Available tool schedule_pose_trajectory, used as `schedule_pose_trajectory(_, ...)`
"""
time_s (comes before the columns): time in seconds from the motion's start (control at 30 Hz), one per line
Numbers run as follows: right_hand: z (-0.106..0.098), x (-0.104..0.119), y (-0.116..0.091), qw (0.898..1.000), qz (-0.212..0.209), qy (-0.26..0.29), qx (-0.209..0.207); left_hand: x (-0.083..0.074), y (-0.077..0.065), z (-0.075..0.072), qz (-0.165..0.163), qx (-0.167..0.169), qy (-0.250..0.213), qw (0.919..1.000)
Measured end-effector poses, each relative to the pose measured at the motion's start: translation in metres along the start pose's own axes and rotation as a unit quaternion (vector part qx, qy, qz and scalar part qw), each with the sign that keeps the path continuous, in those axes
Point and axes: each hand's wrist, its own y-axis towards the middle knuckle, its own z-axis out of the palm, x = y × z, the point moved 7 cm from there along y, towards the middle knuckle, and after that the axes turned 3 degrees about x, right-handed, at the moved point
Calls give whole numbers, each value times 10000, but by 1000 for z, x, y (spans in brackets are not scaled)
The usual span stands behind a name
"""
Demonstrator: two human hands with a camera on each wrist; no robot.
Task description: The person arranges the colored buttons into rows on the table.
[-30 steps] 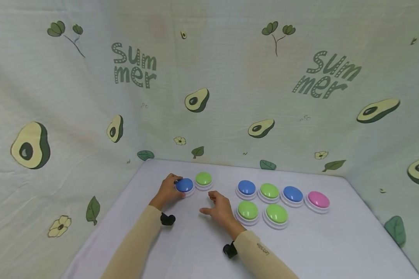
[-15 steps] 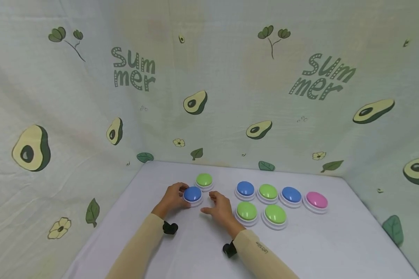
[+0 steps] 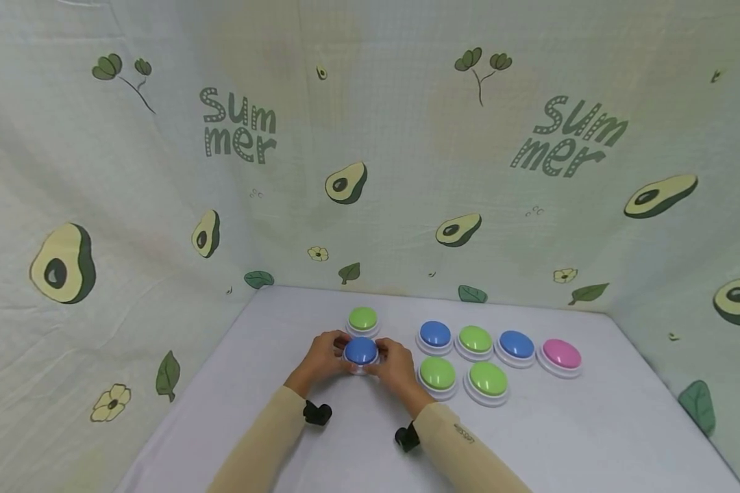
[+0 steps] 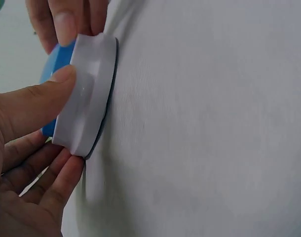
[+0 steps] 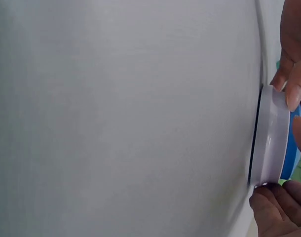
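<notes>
Both hands hold one blue dome push button [image 3: 360,350] with a white base, just in front of a green push button [image 3: 363,318]. My left hand [image 3: 327,357] grips it from the left; in the left wrist view its thumb [image 4: 64,81] presses the near side and its fingers curl around the base. On the other side, my right hand [image 3: 397,366] holds it with curled fingers. In the right wrist view these fingers [image 5: 269,210] touch the white base [image 5: 271,138]. The base appears flat on the white cloth.
Right of the hands stand more push buttons: two blue ones [image 3: 435,334] [image 3: 516,344], three green ones [image 3: 475,339] [image 3: 438,374] [image 3: 488,378] and a pink one [image 3: 562,353]. A printed curtain [image 3: 395,137] closes off the table's [image 3: 345,452] back and sides.
My left hand has brought the blue button rightward and nearer, from left of the green button to in front of it. The right hand, earlier holding nothing, now grips its right side.
</notes>
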Motion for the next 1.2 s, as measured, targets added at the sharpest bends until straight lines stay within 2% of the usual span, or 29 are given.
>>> schedule_pose_trajectory(0.37,0,-2,4,9996,64,-172,-206,4,-6,2,-187,-212,-737,9969)
schedule_pose_trajectory(0.63,-1,-5,6,9995,205,35,-239,12,-13,5,-149,-613,-1415,9879)
schedule_pose_trajectory(0.83,0,-7,4,9987,383,275,-202,13,-20,7,-151,-765,-1524,9852)
schedule_pose_trajectory(1.2,0,-10,0,9981,382,425,-219,15,-28,12,-308,-1260,-1538,9796)
